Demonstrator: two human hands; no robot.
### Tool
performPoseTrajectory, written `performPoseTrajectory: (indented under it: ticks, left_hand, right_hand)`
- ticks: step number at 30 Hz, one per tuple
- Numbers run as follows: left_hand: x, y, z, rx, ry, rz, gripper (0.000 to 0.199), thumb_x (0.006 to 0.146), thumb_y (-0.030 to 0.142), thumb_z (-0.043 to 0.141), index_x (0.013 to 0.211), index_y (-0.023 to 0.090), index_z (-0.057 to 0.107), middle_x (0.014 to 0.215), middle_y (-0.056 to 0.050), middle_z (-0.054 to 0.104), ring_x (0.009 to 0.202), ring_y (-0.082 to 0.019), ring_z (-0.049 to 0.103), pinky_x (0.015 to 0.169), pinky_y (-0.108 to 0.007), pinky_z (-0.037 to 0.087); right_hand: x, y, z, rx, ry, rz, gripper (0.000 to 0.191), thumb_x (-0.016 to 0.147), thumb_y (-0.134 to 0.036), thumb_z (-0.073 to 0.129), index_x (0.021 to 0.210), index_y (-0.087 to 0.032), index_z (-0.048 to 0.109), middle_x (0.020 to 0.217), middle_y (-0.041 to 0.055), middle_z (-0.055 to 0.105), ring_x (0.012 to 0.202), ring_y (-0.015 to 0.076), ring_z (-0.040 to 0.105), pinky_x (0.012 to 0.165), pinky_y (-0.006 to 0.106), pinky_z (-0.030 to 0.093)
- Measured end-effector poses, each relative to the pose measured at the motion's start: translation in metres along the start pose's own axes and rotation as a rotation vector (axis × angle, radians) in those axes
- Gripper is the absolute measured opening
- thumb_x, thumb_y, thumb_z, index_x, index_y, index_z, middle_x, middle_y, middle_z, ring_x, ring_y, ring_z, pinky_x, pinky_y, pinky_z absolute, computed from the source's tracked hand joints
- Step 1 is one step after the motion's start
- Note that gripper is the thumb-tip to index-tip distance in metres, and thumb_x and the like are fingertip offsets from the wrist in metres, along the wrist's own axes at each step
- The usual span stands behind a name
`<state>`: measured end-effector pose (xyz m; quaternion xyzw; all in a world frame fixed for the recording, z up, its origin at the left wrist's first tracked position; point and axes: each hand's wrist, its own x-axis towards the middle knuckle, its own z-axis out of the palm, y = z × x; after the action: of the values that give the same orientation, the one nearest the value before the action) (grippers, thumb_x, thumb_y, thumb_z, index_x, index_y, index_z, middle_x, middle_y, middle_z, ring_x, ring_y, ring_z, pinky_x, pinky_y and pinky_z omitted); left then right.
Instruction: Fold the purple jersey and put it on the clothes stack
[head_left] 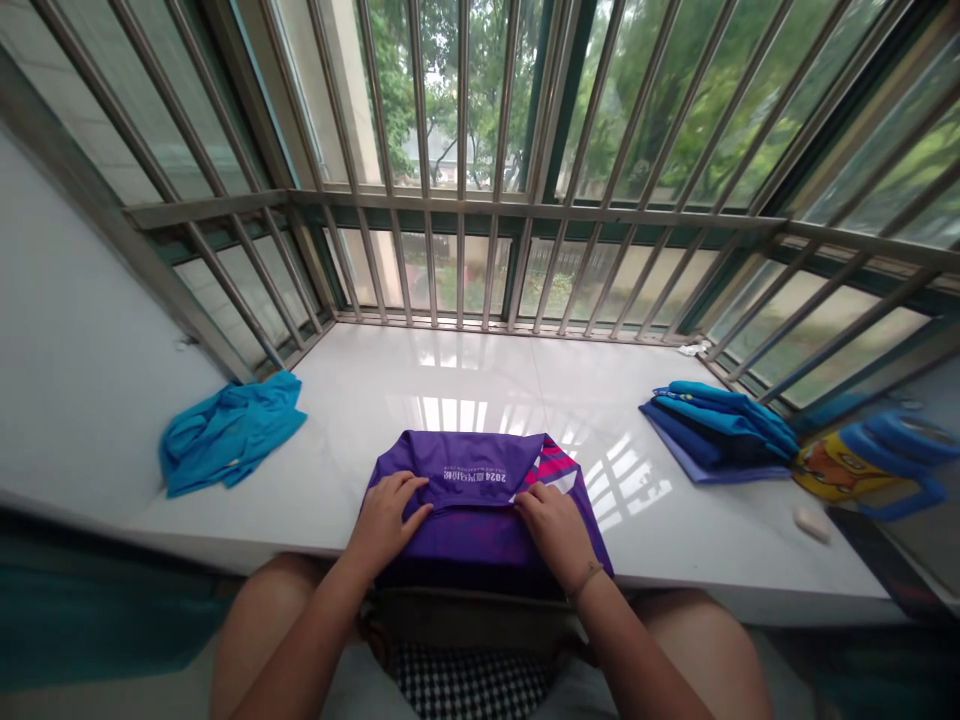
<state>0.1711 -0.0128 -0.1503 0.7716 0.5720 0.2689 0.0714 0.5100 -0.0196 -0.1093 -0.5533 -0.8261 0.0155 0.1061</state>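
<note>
Pressing down on a folded purple sports shirt (469,547) at the near edge of the glossy white tabletop (450,385), the left hand (386,522) and right hand (553,535) lie open and flat, gripping nothing. An uneven push could slide the shirt off that edge or skew its fold.

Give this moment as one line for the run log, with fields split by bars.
left hand: on folded purple shirt | right hand: on same shirt | nearby: blue cloth

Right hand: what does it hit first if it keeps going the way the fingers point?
The right hand would likely meet the printed fold of the purple shirt first; depth is unclear from this view.
</note>
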Motion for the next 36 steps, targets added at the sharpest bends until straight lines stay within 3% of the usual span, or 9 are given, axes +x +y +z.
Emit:
performPoseTrajectory:
  ticks: [5,8,11,14,19,22,26,31,36]
  left_hand:
    - [0.001,0.001,-0.003,0.035,0.060,0.045,0.028,0.105,0.043,0.061,0.116,0.022,0.076,0.123,-0.012,0.073,0.115,-0.031,0.068,0.101,-0.049,0.058]
    - [0.022,0.017,-0.004,0.051,0.132,0.072,0.033,0.110,0.038,0.049,0.115,0.020,0.076,0.126,-0.014,0.074,0.120,-0.030,0.068,0.108,-0.048,0.056]
    - [0.055,0.040,0.008,0.101,0.103,0.138,0.042,0.112,0.034,0.041,0.133,0.015,0.072,0.148,-0.016,0.067,0.140,-0.031,0.060,0.122,-0.050,0.046]
    - [0.085,0.050,0.028,0.203,-0.030,0.117,0.053,0.111,0.037,0.041,0.154,0.010,0.059,0.167,-0.019,0.049,0.156,-0.034,0.045,0.129,-0.056,0.037]
    - [0.094,0.010,0.038,0.331,-0.216,-0.161,0.068,0.111,0.050,0.036,0.166,0.010,0.043,0.175,-0.018,0.034,0.163,-0.034,0.033,0.133,-0.057,0.027]
    - [0.083,-0.021,0.030,0.367,-0.220,-0.263,0.071,0.112,0.053,0.032,0.169,0.012,0.038,0.178,-0.016,0.028,0.165,-0.032,0.028,0.134,-0.057,0.024]
    - [0.076,-0.036,0.022,0.351,-0.221,-0.295,0.069,0.112,0.051,0.032,0.169,0.014,0.037,0.179,-0.015,0.026,0.166,-0.032,0.028,0.134,-0.059,0.022]
    - [0.104,-0.046,0.002,0.244,-0.251,-0.309,0.056,0.111,0.038,0.035,0.158,0.013,0.054,0.164,-0.021,0.052,0.152,-0.033,0.049,0.125,-0.052,0.038]
    - [0.151,-0.070,-0.023,0.160,-0.405,-0.262,0.030,0.087,0.040,0.077,0.109,0.020,0.080,0.117,-0.013,0.079,0.112,-0.030,0.072,0.096,-0.034,0.053]
  right_hand:
    - [-0.010,0.011,0.006,-0.026,0.068,-0.033,0.016,0.107,-0.027,0.062,0.109,-0.026,0.078,0.106,0.0076,0.074,0.094,0.0233,0.066,0.083,0.034,0.049]
    - [0.000,0.004,0.004,0.031,0.150,0.000,0.029,0.111,-0.037,0.054,0.122,-0.023,0.077,0.129,0.0122,0.074,0.118,0.0284,0.066,0.103,0.042,0.050]
    - [0.034,-0.016,0.007,0.048,0.158,0.004,0.051,0.114,-0.043,0.043,0.152,-0.015,0.062,0.164,0.0170,0.054,0.153,0.0334,0.046,0.125,0.051,0.036]
    - [0.075,-0.030,0.017,0.051,0.022,0.039,0.068,0.113,-0.049,0.038,0.169,-0.011,0.039,0.178,0.0169,0.027,0.166,0.0338,0.024,0.132,0.057,0.023]
    - [0.092,0.004,0.030,0.047,-0.211,0.309,0.079,0.111,-0.058,0.033,0.174,-0.011,0.026,0.181,0.0143,0.017,0.168,0.0321,0.016,0.134,0.061,0.010]
    - [0.074,0.042,0.030,0.016,-0.220,0.422,0.080,0.111,-0.060,0.029,0.175,-0.011,0.021,0.182,0.0119,0.012,0.169,0.0300,0.012,0.135,0.060,0.007]
    - [0.059,0.073,0.026,0.009,-0.230,0.476,0.078,0.113,-0.058,0.026,0.176,-0.014,0.018,0.182,0.0109,0.012,0.169,0.0284,0.011,0.134,0.061,0.010]
    - [0.075,0.080,0.008,-0.013,-0.188,0.451,0.062,0.115,-0.043,0.024,0.166,-0.013,0.043,0.174,0.0194,0.037,0.158,0.0340,0.037,0.127,0.058,0.029]
    - [0.102,0.088,-0.015,-0.005,-0.221,0.289,0.043,0.109,-0.043,0.054,0.143,-0.019,0.065,0.146,0.0168,0.064,0.132,0.0282,0.058,0.105,0.035,0.046]
